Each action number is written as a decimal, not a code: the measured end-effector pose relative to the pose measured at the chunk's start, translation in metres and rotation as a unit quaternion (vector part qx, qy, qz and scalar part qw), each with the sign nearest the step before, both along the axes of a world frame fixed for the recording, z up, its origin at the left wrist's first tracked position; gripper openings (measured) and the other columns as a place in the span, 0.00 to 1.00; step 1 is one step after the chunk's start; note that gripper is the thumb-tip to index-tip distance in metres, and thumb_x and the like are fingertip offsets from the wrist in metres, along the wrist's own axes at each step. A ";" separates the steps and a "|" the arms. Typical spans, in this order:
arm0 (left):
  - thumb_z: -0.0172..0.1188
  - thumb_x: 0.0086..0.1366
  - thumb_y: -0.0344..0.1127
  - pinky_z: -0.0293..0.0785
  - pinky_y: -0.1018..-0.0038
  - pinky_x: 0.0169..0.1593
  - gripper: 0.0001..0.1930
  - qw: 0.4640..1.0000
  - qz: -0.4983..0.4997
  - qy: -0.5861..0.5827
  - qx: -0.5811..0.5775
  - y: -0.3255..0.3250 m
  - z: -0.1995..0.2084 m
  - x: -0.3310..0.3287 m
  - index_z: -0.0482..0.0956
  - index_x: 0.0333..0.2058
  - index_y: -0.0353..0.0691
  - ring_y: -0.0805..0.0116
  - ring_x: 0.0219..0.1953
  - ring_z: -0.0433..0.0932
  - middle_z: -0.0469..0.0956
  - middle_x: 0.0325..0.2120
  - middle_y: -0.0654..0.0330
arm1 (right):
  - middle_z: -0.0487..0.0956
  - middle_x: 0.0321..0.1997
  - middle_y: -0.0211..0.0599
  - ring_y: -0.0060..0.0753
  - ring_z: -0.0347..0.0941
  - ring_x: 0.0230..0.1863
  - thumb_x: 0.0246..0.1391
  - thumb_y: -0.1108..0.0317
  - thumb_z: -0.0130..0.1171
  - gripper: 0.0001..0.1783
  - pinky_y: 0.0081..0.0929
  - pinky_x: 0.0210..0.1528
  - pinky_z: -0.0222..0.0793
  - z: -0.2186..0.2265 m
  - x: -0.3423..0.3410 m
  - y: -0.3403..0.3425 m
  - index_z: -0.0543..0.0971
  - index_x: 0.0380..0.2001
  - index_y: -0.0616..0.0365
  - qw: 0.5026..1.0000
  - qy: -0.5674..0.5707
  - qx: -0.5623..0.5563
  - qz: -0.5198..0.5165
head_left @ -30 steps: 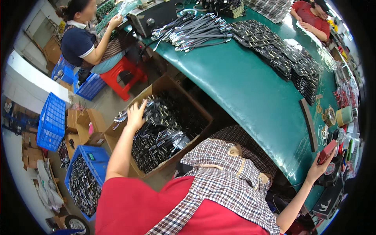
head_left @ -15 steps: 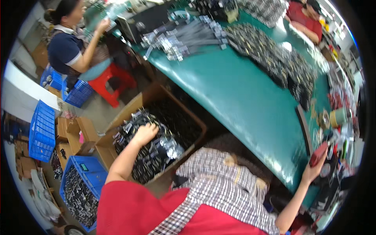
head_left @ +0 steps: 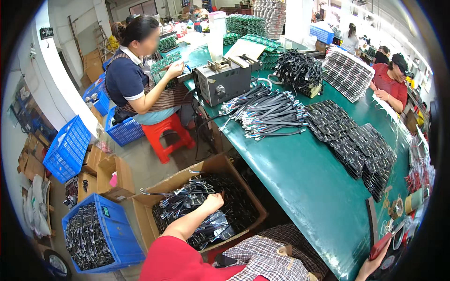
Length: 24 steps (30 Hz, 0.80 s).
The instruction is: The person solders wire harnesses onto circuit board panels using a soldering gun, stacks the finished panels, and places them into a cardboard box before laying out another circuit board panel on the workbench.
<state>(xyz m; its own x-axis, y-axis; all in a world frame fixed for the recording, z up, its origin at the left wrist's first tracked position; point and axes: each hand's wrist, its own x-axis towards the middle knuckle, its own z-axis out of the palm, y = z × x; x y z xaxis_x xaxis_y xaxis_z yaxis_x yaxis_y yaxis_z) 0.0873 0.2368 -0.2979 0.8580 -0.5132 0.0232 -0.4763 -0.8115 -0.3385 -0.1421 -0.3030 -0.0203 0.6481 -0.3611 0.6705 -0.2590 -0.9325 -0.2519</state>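
A green bench (head_left: 304, 178) runs along my right, piled at its far end with cable bundles (head_left: 269, 114) and black boards (head_left: 356, 145). On the floor to my left sits a cardboard box (head_left: 234, 168) of bagged cables (head_left: 187, 206). My left hand (head_left: 212, 202) is down in the box, fingers curled closed on the cables right under it. My right hand (head_left: 370, 268) rests at the bench's near edge against a red tool (head_left: 380, 246); whether it grips, I cannot tell.

left hand (head_left: 213, 202) fingers buried among cable bundles (head_left: 197, 206); right hand (head_left: 370, 268) cut off at frame edge
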 end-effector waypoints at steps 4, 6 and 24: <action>0.48 0.51 0.35 0.65 0.74 0.19 0.24 0.997 -0.025 -0.072 0.001 -0.001 -0.017 -0.013 0.68 0.49 0.40 0.69 0.20 0.70 0.68 0.16 0.62 | 0.68 0.52 0.50 0.43 0.66 0.52 0.39 0.84 0.51 0.32 0.29 0.52 0.60 0.009 0.007 0.010 0.64 0.54 0.61 0.999 -0.018 0.041 0.026; 0.48 0.51 0.35 0.65 0.74 0.19 0.25 0.997 -0.066 -0.043 0.004 0.004 -0.014 -0.018 0.67 0.50 0.40 0.69 0.20 0.71 0.68 0.17 0.62 | 0.69 0.52 0.50 0.43 0.67 0.51 0.39 0.84 0.51 0.32 0.29 0.52 0.61 0.010 0.007 0.010 0.64 0.54 0.61 0.999 -0.023 0.008 0.025; 0.70 0.36 0.50 0.58 0.57 0.56 0.55 0.890 0.311 0.312 -0.115 0.108 0.049 0.008 0.45 0.59 0.39 0.51 0.55 0.60 0.57 0.54 0.48 | 0.60 0.60 0.42 0.37 0.56 0.60 0.37 0.90 0.45 0.40 0.30 0.60 0.48 -0.026 -0.005 -0.027 0.56 0.59 0.59 1.000 0.004 -0.009 0.013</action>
<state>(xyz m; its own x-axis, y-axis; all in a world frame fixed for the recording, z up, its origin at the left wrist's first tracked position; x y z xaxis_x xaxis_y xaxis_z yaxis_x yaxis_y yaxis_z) 0.0956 0.3451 -0.2493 0.8571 0.0229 -0.5147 0.0533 -0.9976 0.0444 -0.1471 -0.3301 -0.0463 0.6623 -0.3326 0.6714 -0.2367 -0.9431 -0.2336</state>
